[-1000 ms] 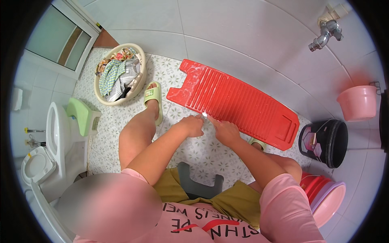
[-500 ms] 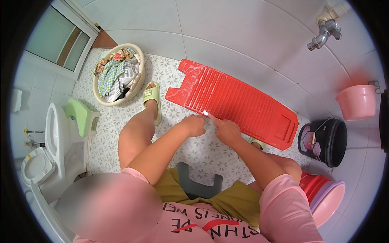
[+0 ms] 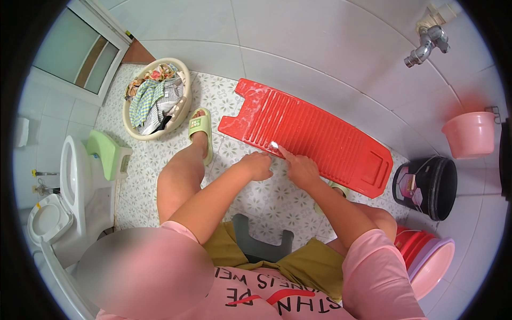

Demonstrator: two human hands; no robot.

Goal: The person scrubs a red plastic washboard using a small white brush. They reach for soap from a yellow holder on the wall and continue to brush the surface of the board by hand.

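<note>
A red ribbed washboard lies slantwise on the floor in front of me, notched at its left end, with wet suds there. My right hand is at its near edge, index finger stretched onto the ribs and the other fingers curled under. A small bright white spot shows at that fingertip; whether it is foam or glare I cannot tell. Just left of it, short of the board, my left hand is closed with fingers bent in. Nothing shows in it, though its palm is hidden.
A cream basin of clothes stands far left. A green stool is beside the white toilet. To the right are a black bucket, a hanging pink bucket, stacked basins and a wall tap.
My right hand has shifted slightly right, its index finger now further over the board's ribs. The bright spot has moved slightly up and right. My left hand and the washboard are nearly unchanged.
</note>
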